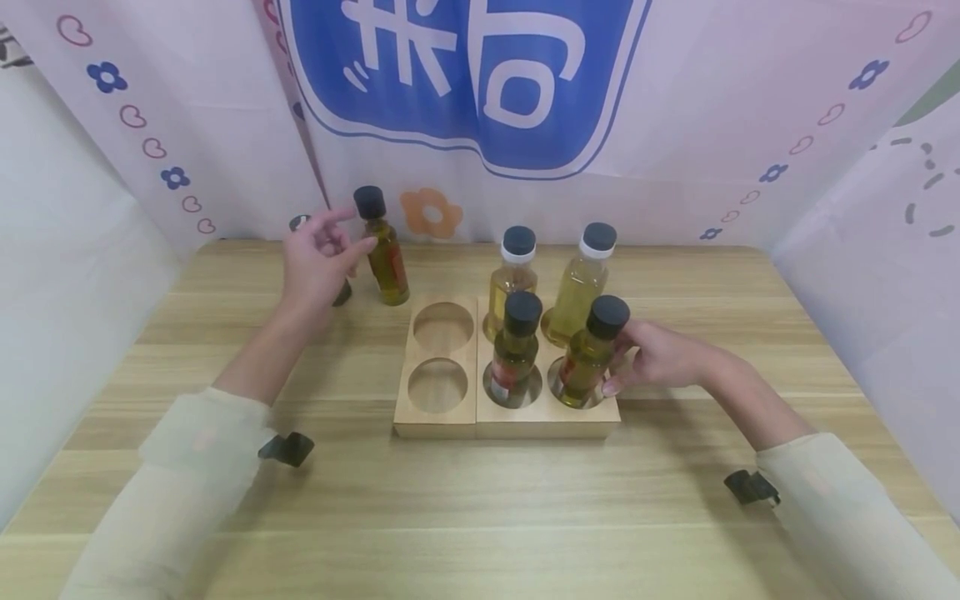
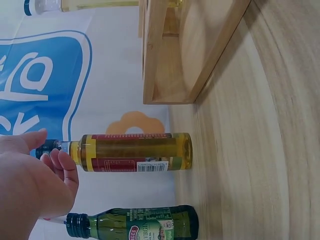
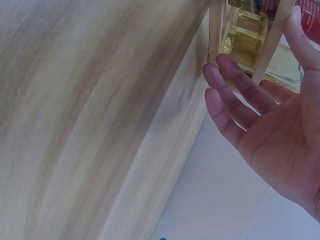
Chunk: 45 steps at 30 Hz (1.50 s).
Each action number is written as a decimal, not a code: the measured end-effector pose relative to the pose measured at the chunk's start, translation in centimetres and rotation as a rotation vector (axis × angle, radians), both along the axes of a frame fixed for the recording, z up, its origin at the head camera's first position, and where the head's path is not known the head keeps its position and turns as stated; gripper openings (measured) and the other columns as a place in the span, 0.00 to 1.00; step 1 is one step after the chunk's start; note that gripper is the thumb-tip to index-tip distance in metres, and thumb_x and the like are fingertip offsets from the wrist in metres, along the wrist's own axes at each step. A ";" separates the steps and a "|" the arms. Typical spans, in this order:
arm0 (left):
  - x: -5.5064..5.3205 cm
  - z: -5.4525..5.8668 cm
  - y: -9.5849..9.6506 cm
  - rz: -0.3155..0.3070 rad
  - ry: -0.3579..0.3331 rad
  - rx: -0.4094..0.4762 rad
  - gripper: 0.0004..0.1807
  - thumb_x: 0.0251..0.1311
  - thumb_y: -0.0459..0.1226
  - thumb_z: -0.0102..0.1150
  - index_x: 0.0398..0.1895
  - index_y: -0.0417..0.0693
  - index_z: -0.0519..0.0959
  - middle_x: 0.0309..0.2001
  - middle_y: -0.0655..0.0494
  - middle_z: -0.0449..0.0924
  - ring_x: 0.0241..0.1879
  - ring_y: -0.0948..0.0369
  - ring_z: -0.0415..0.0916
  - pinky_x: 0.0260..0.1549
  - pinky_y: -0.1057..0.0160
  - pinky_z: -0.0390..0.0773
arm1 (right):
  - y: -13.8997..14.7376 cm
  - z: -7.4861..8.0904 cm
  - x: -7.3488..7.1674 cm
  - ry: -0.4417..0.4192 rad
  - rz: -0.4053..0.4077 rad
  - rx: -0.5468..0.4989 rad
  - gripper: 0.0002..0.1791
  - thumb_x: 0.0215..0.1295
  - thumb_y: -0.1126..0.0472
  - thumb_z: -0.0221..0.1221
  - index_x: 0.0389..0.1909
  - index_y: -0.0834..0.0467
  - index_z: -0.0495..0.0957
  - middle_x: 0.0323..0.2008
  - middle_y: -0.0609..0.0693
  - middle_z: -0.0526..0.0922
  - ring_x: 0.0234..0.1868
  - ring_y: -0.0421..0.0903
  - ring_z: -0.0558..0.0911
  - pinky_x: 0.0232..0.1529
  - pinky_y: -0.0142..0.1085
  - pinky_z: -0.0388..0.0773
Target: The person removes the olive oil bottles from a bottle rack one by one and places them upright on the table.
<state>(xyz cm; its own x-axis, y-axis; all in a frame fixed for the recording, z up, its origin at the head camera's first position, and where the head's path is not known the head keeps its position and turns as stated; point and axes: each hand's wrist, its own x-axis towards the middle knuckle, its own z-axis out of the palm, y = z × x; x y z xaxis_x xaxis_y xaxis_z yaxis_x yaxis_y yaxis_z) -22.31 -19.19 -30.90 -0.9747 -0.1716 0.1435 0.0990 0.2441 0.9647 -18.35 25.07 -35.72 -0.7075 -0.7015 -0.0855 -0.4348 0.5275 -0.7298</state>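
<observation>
My left hand (image 1: 318, 258) is at the cap and neck of a dark-capped bottle with a red label (image 1: 388, 267), which stands on the table. Its forefinger points toward the cap; contact is unclear. Behind the same hand stands a green bottle (image 2: 150, 223), mostly hidden in the head view. My right hand (image 1: 660, 354) lies along the right side of a wooden bottle rack (image 1: 547, 427), fingers extended at its edge and thumb near the top board. Beside it in the rack are a red-label bottle (image 1: 588, 367), another dark-capped bottle (image 1: 513, 358) and two pale-oil bottles, left (image 1: 506, 283) and right (image 1: 581, 292).
Two round holes of the rack, rear (image 1: 442, 327) and front (image 1: 438, 385), hold no bottle. The wooden table (image 1: 480, 517) runs back to a printed curtain (image 1: 660, 167). Dark camera mounts show at the left sleeve (image 1: 288, 448) and right sleeve (image 1: 750, 487).
</observation>
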 end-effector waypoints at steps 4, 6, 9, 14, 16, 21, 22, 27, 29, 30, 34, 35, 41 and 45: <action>0.3 -0.2 0.4 -0.007 0.013 0.008 0.25 0.65 0.34 0.69 0.65 0.43 0.77 0.31 0.61 0.73 0.27 0.67 0.72 0.26 0.74 0.77 | 0.0 0.0 0.0 -0.003 0.000 -0.006 0.37 0.53 0.62 0.78 0.61 0.67 0.71 0.49 0.55 0.87 0.47 0.50 0.84 0.51 0.55 0.83; 0.4 -0.3 0.7 -0.016 0.017 0.017 0.24 0.65 0.32 0.70 0.63 0.42 0.78 0.30 0.62 0.74 0.26 0.67 0.72 0.25 0.74 0.76 | 0.0 0.0 0.0 -0.003 0.002 -0.009 0.37 0.53 0.62 0.78 0.61 0.67 0.71 0.49 0.55 0.87 0.47 0.51 0.84 0.51 0.55 0.83; 0.6 -0.4 1.2 -0.036 0.026 0.025 0.23 0.64 0.31 0.70 0.62 0.40 0.79 0.29 0.62 0.74 0.26 0.68 0.72 0.25 0.74 0.76 | 0.0 -0.1 0.0 -0.005 0.003 -0.011 0.37 0.53 0.62 0.78 0.61 0.67 0.71 0.49 0.55 0.87 0.47 0.51 0.85 0.51 0.55 0.83; 0.9 -0.3 1.8 -0.077 0.043 -0.015 0.23 0.64 0.31 0.70 0.61 0.37 0.79 0.29 0.62 0.74 0.29 0.67 0.71 0.27 0.75 0.75 | 0.1 -0.2 -0.1 -0.005 0.004 -0.013 0.38 0.53 0.62 0.78 0.61 0.66 0.70 0.50 0.55 0.87 0.48 0.51 0.84 0.52 0.55 0.83; 1.0 -0.2 2.2 -0.091 0.045 -0.039 0.22 0.64 0.33 0.71 0.59 0.36 0.80 0.30 0.62 0.74 0.30 0.67 0.71 0.29 0.75 0.75 | 0.1 -0.2 -0.1 -0.002 0.005 -0.013 0.38 0.53 0.62 0.78 0.61 0.67 0.70 0.49 0.56 0.87 0.47 0.51 0.85 0.51 0.55 0.83; 1.1 -0.2 3.3 -0.141 0.064 -0.018 0.20 0.64 0.34 0.71 0.56 0.34 0.81 0.29 0.60 0.73 0.31 0.66 0.72 0.28 0.75 0.76 | 0.0 -0.1 0.0 -0.004 -0.005 -0.009 0.38 0.52 0.63 0.78 0.61 0.68 0.70 0.49 0.57 0.87 0.46 0.51 0.85 0.51 0.55 0.83; 1.1 -0.2 3.6 -0.154 0.072 -0.003 0.19 0.64 0.33 0.71 0.55 0.33 0.81 0.29 0.60 0.73 0.31 0.66 0.72 0.27 0.75 0.75 | 0.0 -0.1 0.0 -0.007 -0.009 -0.007 0.38 0.52 0.63 0.78 0.61 0.68 0.70 0.49 0.57 0.87 0.46 0.51 0.85 0.51 0.54 0.83; 1.2 -0.3 4.7 -0.205 0.102 0.010 0.18 0.63 0.31 0.71 0.54 0.33 0.81 0.29 0.59 0.73 0.25 0.67 0.69 0.20 0.75 0.69 | 0.0 0.0 0.0 -0.024 -0.022 0.000 0.38 0.52 0.62 0.78 0.62 0.68 0.71 0.49 0.57 0.87 0.47 0.51 0.85 0.51 0.53 0.83; 1.3 -0.3 5.1 -0.222 0.088 0.002 0.18 0.63 0.31 0.71 0.54 0.34 0.82 0.28 0.59 0.73 0.24 0.68 0.68 0.18 0.75 0.69 | 0.0 0.0 0.0 -0.027 -0.022 -0.002 0.38 0.52 0.62 0.78 0.62 0.68 0.71 0.49 0.57 0.87 0.47 0.51 0.85 0.51 0.52 0.84; 1.4 -0.3 5.3 -0.233 0.079 -0.008 0.17 0.63 0.31 0.71 0.54 0.35 0.82 0.29 0.59 0.74 0.23 0.67 0.68 0.19 0.74 0.70 | 0.0 0.0 0.0 -0.027 -0.021 -0.003 0.38 0.52 0.62 0.78 0.62 0.68 0.71 0.49 0.57 0.87 0.47 0.51 0.85 0.51 0.52 0.84; 1.5 -0.3 5.9 -0.300 0.026 -0.064 0.17 0.63 0.33 0.71 0.53 0.37 0.83 0.30 0.58 0.75 0.27 0.66 0.70 0.23 0.72 0.74 | -0.1 0.0 0.0 -0.028 -0.018 -0.004 0.38 0.52 0.62 0.78 0.61 0.68 0.71 0.49 0.57 0.87 0.47 0.51 0.85 0.51 0.53 0.84; 1.6 -0.3 6.0 -0.320 0.018 -0.091 0.17 0.63 0.34 0.71 0.53 0.37 0.83 0.31 0.57 0.75 0.28 0.65 0.71 0.25 0.72 0.75 | -0.1 0.0 0.0 -0.029 -0.018 -0.003 0.38 0.52 0.62 0.78 0.61 0.68 0.71 0.49 0.57 0.87 0.47 0.51 0.85 0.51 0.53 0.84; 2.4 0.2 6.9 -0.462 0.038 -0.125 0.16 0.62 0.34 0.72 0.52 0.37 0.84 0.32 0.53 0.75 0.31 0.62 0.72 0.28 0.70 0.75 | -0.1 0.1 0.0 -0.029 -0.025 0.009 0.39 0.52 0.62 0.78 0.62 0.68 0.70 0.48 0.58 0.87 0.47 0.52 0.86 0.52 0.54 0.83; 2.8 0.3 7.3 -0.584 0.081 -0.077 0.17 0.59 0.29 0.73 0.52 0.35 0.84 0.31 0.51 0.75 0.30 0.61 0.72 0.30 0.69 0.77 | -0.1 0.1 0.0 -0.032 -0.022 -0.001 0.39 0.52 0.63 0.78 0.62 0.68 0.69 0.49 0.58 0.87 0.47 0.52 0.86 0.51 0.54 0.84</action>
<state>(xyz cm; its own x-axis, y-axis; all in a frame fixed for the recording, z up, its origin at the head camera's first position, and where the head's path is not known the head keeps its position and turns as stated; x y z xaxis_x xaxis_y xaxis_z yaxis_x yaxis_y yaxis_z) -19.47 -11.84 -30.59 -0.8901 0.4034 0.2123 0.3107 0.1962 0.9300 -18.31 25.00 -35.64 -0.7197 -0.6860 -0.1074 -0.3996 0.5357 -0.7439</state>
